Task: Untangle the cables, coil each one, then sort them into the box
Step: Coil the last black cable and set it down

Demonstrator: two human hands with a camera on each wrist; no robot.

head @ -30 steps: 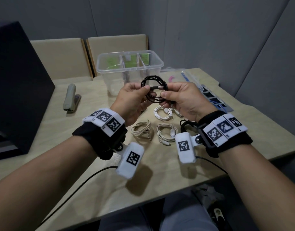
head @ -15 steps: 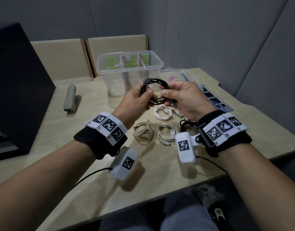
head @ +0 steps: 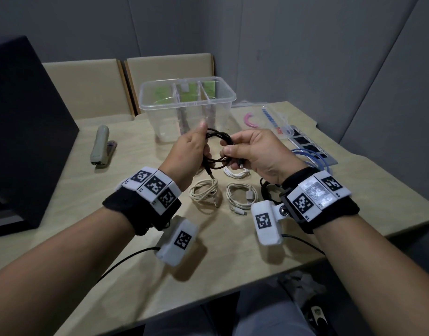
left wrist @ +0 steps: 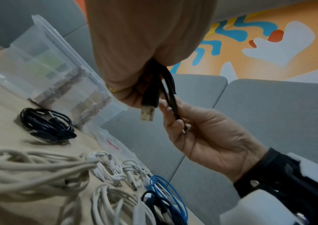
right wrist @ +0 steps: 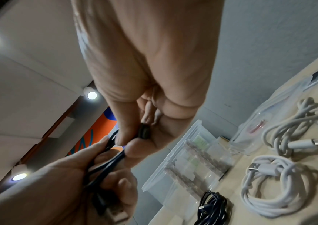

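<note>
Above the table, both hands hold a coiled black cable (head: 218, 147) in front of the clear divided box (head: 160, 93). My left hand (head: 196, 144) grips the coil's left side, thumb up. One plug end (head: 209, 174) sticks out below that hand; in the left wrist view it is a USB plug (left wrist: 147, 112). My right hand (head: 235, 147) pinches the coil's right side between thumb and fingers, as the right wrist view shows on the black cable (right wrist: 113, 159). Below the hands lie a beige coil (head: 205, 192), two white coils (head: 240, 196) and another black coil (left wrist: 46, 123).
A stapler (head: 100, 146) lies at the left, beside a large black block (head: 26, 132). Right of the box lie a plastic bag (head: 275, 117), a pink curved piece (head: 248, 120) and a blue cable (head: 313, 157). The table's front edge runs under my forearms.
My left hand has turned thumb-up and shifted its grip on the black coil. The coil has gone from a round upright ring to a flatter bundle, slightly lower, with a plug end hanging out.
</note>
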